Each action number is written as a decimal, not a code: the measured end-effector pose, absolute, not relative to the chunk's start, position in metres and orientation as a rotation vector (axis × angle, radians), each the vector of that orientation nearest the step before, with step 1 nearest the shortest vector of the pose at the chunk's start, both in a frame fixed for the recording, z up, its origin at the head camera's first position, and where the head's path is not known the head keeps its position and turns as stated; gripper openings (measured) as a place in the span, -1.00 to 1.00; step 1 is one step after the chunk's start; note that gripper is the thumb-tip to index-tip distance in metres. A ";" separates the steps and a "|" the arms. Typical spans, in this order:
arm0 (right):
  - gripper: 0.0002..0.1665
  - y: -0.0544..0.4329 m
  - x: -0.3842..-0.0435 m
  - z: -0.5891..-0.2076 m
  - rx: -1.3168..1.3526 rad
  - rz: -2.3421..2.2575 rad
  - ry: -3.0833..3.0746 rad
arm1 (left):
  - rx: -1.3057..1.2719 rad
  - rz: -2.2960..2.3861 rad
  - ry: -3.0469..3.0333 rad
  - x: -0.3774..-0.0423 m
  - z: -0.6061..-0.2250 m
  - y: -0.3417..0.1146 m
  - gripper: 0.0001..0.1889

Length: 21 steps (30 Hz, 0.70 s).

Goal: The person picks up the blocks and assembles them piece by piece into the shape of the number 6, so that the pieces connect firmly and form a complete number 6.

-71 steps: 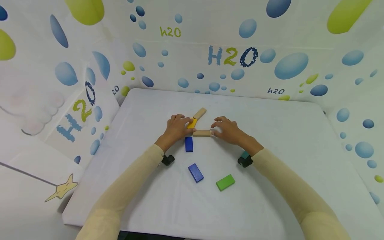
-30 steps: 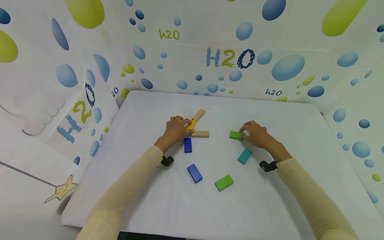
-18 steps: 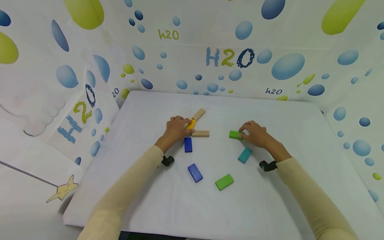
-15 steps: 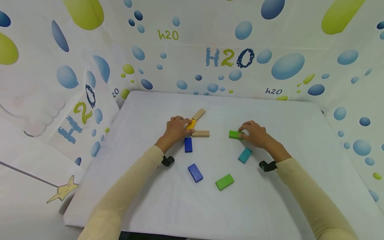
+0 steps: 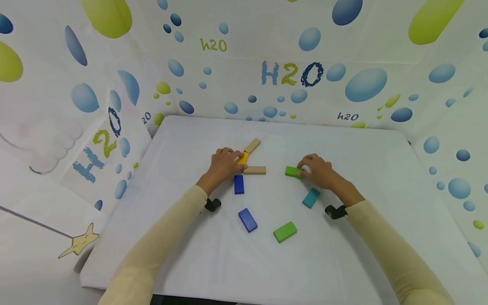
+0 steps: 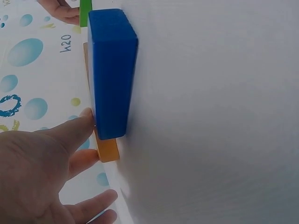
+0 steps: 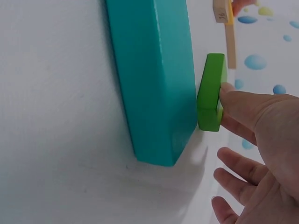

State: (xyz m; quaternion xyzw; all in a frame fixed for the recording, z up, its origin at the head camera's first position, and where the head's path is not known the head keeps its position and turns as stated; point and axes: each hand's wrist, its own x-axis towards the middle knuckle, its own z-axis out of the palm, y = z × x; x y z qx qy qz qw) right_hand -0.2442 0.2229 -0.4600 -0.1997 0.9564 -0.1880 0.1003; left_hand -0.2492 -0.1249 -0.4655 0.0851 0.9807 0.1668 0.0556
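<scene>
My left hand (image 5: 223, 163) holds a yellow block (image 5: 242, 158) between thumb and fingers; its other fingers are spread in the left wrist view. One plain wooden block (image 5: 253, 145) angles away from the yellow block's far end. A second wooden block (image 5: 254, 170) lies crosswise by the left thumb, and a dark blue block (image 5: 239, 184) lies just nearer. To the right, my right hand (image 5: 318, 170) pinches a green block (image 5: 293, 171) by its right end, thumb on the near side. That block lies at the table surface, a gap away from the crosswise wooden block.
A teal block (image 5: 311, 198) lies just below my right hand and looms large in the right wrist view. Nearer on the white table (image 5: 213, 262) are another blue block (image 5: 248, 220) and a second green block (image 5: 285, 231). A printed backdrop stands behind.
My right hand has gone from the crosswise wooden block's end to the green block on the right, and has now shifted slightly left with it. The left hand has stayed in place.
</scene>
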 end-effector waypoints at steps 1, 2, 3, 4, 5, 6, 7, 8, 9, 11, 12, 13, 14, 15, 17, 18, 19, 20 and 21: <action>-0.67 0.221 -0.244 -0.460 -0.586 -0.553 2.824 | 0.256 0.507 2.974 -0.249 -0.466 -0.125 -0.38; -0.67 0.220 -0.245 -0.460 -0.582 -0.549 2.824 | 0.253 0.509 2.970 -0.249 -0.465 -0.125 -0.38; -0.67 0.219 -0.245 -0.460 -0.585 -0.546 2.827 | 0.253 0.509 2.967 -0.249 -0.465 -0.125 -0.38; -0.67 0.218 -0.245 -0.461 -0.587 -0.543 2.829 | 0.252 0.510 2.964 -0.249 -0.465 -0.125 -0.38; -0.67 0.216 -0.245 -0.461 -0.589 -0.537 2.832 | 0.250 0.514 2.960 -0.249 -0.465 -0.125 -0.38; -0.67 0.215 -0.245 -0.461 -0.588 -0.536 2.833 | 0.249 0.514 2.959 -0.249 -0.465 -0.125 -0.37; -0.67 0.214 -0.245 -0.461 -0.587 -0.538 2.832 | 0.250 0.513 2.958 -0.250 -0.465 -0.125 -0.37; -0.67 0.212 -0.245 -0.462 -0.589 -0.539 2.833 | 0.251 0.515 2.957 -0.249 -0.465 -0.125 -0.38; -0.67 0.210 -0.245 -0.462 -0.591 -0.544 2.832 | 0.253 0.517 2.958 -0.250 -0.465 -0.125 -0.38; -0.67 0.207 -0.244 -0.462 -0.598 -0.547 2.828 | 0.254 0.518 2.960 -0.249 -0.465 -0.126 -0.38; -0.66 0.205 -0.244 -0.462 -0.599 -0.555 2.825 | 0.254 0.518 2.961 -0.249 -0.465 -0.126 -0.37; -0.66 0.203 -0.244 -0.462 -0.604 -0.556 2.826 | 0.253 0.521 2.960 -0.249 -0.465 -0.126 -0.38; -0.66 0.201 -0.244 -0.462 -0.612 -0.554 2.828 | 0.252 0.522 2.959 -0.249 -0.465 -0.126 -0.38; -0.65 0.199 -0.244 -0.462 -0.617 -0.558 2.826 | 0.251 0.524 2.959 -0.248 -0.465 -0.126 -0.38; -0.65 0.195 -0.243 -0.461 -0.616 -0.563 2.828 | 0.250 0.525 2.959 -0.248 -0.465 -0.127 -0.37; -0.65 0.193 -0.243 -0.461 -0.617 -0.566 2.829 | 0.252 0.527 2.959 -0.248 -0.465 -0.127 -0.37; -0.65 0.191 -0.243 -0.461 -0.617 -0.567 2.830 | 0.253 0.529 2.959 -0.248 -0.465 -0.127 -0.37; -0.65 0.190 -0.243 -0.461 -0.614 -0.568 2.830 | 0.255 0.529 2.960 -0.248 -0.465 -0.127 -0.37; -0.65 0.189 -0.243 -0.461 -0.613 -0.570 2.830 | 0.257 0.529 2.961 -0.248 -0.465 -0.127 -0.37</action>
